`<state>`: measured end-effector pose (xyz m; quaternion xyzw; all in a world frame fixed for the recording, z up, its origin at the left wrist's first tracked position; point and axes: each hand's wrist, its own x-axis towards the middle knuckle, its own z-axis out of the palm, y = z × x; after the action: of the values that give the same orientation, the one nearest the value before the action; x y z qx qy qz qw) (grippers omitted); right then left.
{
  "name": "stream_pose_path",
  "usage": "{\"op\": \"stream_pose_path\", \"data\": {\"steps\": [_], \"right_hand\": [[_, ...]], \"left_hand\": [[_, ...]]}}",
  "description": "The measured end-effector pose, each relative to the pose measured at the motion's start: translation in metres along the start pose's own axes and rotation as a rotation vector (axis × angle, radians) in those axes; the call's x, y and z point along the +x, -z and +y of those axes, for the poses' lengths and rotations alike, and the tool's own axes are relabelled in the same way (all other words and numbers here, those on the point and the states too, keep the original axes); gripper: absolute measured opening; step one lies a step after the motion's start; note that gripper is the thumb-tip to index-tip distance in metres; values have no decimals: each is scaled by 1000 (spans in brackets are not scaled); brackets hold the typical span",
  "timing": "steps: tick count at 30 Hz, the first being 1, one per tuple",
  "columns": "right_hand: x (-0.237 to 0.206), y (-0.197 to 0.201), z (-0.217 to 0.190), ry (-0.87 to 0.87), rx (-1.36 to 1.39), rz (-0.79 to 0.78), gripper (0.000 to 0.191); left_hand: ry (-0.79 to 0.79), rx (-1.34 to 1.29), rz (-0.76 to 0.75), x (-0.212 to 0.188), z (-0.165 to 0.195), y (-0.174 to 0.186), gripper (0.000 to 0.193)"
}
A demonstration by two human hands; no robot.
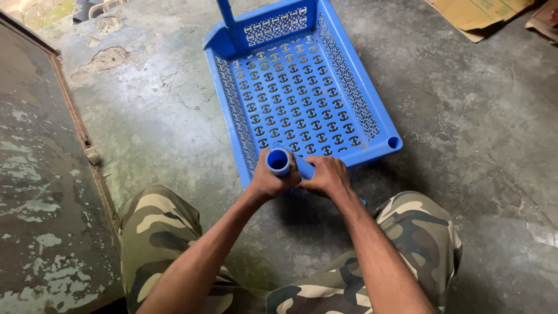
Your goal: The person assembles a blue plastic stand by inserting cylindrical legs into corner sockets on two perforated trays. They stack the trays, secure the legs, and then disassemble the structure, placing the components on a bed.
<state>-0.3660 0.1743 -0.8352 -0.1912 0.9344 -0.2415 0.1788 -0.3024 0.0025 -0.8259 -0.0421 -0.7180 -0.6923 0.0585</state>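
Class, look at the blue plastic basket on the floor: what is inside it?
The blue basket shows only its bare perforated bottom. Its near edge is covered by both hands, left hand and right hand, gripping a blue tube.

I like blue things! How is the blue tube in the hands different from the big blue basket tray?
The blue tube is small, round and hollow, with smooth solid walls; the basket tray is big, flat and rectangular, full of cut-out holes. The left hand and the right hand hold the tube up at the tray's near edge, while the tray lies on the concrete floor. Both are bright blue plastic.
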Motion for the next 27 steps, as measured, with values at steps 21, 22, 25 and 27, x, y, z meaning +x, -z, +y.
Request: {"op": "stream_pose_path", "data": {"steps": [21, 22, 25, 27], "right_hand": [[6, 3, 10, 58, 59, -13, 54], [5, 2, 9, 56, 39, -7, 53], [6, -1, 7, 36, -14, -8, 46], [8, -3, 6, 34, -15, 1, 49]], "left_hand": [[103, -103, -712, 38, 65, 32, 25], [116, -80, -651, 30, 56, 29, 28], [17, -72, -341, 10, 31, 16, 25], [76, -32, 58, 3, 23, -2, 21]]}}
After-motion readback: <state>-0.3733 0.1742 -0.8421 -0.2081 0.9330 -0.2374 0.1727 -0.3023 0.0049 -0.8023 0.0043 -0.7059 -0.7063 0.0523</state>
